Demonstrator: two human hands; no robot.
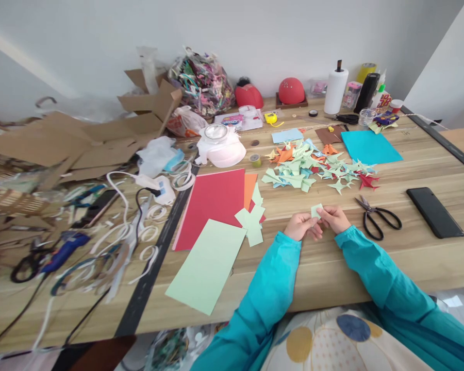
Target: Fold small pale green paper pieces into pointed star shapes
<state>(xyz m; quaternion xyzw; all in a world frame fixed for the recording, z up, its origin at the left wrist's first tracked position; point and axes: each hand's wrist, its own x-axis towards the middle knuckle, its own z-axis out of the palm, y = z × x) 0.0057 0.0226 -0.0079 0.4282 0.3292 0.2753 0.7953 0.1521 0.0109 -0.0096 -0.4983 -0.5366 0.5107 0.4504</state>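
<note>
Between my left hand and my right hand is a small pale green piece of paper. Both hands pinch it, fingers closed, just above the table near its front edge. Beyond them lies a heap of folded paper pieces, mostly pale green with some orange, blue and red. Black-handled scissors rest partly open to the right of my right hand. Left of my left hand are several loose pale green paper rectangles, and nearer to me a large pale green sheet.
Red card sheets lie left of the hands. A black phone is at the right, a turquoise square sheet behind it. On the far left are a blue glue gun, cords and an open cardboard box. A white bottle stands at the back.
</note>
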